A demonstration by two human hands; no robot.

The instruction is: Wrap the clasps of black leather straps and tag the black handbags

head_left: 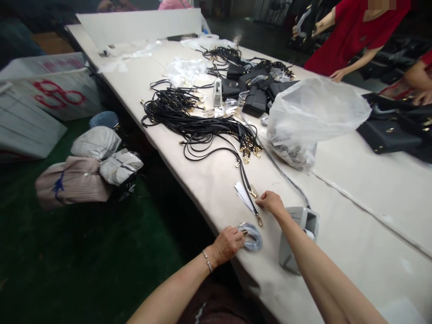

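At the table's near edge my left hand [225, 246] has its fingers closed on a coiled strap wrapped in clear plastic [252, 237], with a bit of gold metal showing by the fingertips. My right hand [272, 203] is further forward, thumb and fingers pinched together beside the gold clasps of a black strap [243, 173]. Whatever sits between those fingertips is too small to make out. White paper strips [243, 197] lie under that strap. Beyond it spreads a large pile of black straps [199, 119] with gold clips.
A grey tape-dispenser-like device [292, 252] with a cord stands under my right forearm. Past it are a clear plastic bag [313, 112], black bags [254, 100] and white scraps [187, 71]. People in red work on the right; bins [67, 92] and bundles [72, 180] occupy the left floor.
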